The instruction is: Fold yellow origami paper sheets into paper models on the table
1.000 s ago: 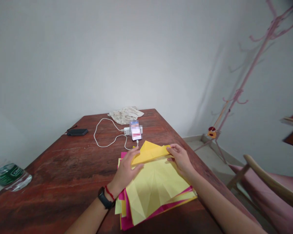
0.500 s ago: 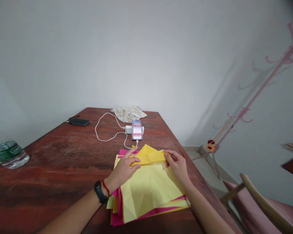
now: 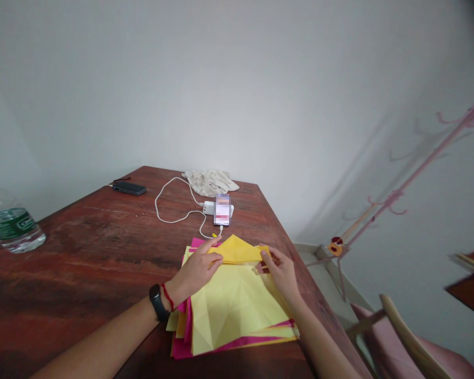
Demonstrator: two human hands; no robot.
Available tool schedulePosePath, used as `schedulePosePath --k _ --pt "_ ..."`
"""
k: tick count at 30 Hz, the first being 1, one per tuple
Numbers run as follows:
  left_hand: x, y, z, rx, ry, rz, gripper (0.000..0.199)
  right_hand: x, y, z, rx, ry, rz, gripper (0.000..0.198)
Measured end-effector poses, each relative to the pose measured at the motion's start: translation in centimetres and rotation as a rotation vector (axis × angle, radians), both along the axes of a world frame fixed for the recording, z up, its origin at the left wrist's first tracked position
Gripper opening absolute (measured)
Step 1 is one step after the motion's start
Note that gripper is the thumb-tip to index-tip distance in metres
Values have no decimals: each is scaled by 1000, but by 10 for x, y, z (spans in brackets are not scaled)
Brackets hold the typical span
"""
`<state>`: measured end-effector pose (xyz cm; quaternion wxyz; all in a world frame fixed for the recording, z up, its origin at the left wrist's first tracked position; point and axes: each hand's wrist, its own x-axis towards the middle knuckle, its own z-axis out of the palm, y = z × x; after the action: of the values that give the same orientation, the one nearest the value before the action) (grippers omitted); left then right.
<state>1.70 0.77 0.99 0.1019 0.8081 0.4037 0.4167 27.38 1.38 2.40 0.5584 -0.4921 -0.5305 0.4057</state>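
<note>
A folded sheet of golden-yellow paper (image 3: 239, 250) lies over the far end of a stack of pale yellow and magenta sheets (image 3: 237, 305). It has a peaked top and a straight lower edge. My left hand (image 3: 199, 268) holds its left end, fingers closed along the edge. At the opposite end, my right hand (image 3: 278, 271) pinches the paper between thumb and fingers. Creases run across the top pale yellow sheet beneath. Part of each end of the folded paper is hidden by my fingers.
Beyond the stack, a phone (image 3: 221, 210) leans on a white charger (image 3: 208, 208) with a white cable. A dark power bank (image 3: 129, 188) and a crumpled cloth (image 3: 210, 182) lie farther back. A water bottle (image 3: 13, 223) stands left; a chair (image 3: 411, 337) and pink coat rack (image 3: 418, 176) are right.
Both hands stay on the ends of the folded yellow paper, the right one shifting slightly inward. The whole view has tilted a little.
</note>
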Motion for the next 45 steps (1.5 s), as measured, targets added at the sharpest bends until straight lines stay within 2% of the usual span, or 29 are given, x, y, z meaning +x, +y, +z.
schedulePosePath --k 7,14,19,21,23,27,29,31,35,40,45 --pt "0 -4 2 8 56 -46 19 3 4 -9 -27 -81 -71 50" --pt "-1 -6 7 35 54 -31 26 3 8 -16 -10 -73 -35 40" --pt "-1 2 4 -30 -217 85 56 2 10 -15 -93 65 -56 37" --pt "-1 7 4 -130 -417 88 68 2 9 -12 -100 137 -79 36" --pt "-1 11 5 -297 -645 46 71 1 8 -9 -89 181 -89 35" --pt "-2 13 14 -668 -961 -18 60 0 6 -4 -98 233 -68 35" --pt "-4 11 19 -788 -1021 -55 56 0 6 -4 -114 270 -46 36" --pt "-5 10 23 -846 -1031 -75 49 -1 6 -4 -126 311 -28 37" --pt "-5 9 24 -841 -1007 -40 33 1 8 -7 -147 421 8 36" --pt "-3 8 23 -779 -1009 32 35 5 5 -9 -260 487 125 34" --pt "-4 9 23 -744 -1001 113 36 2 -1 -3 -366 391 225 33"
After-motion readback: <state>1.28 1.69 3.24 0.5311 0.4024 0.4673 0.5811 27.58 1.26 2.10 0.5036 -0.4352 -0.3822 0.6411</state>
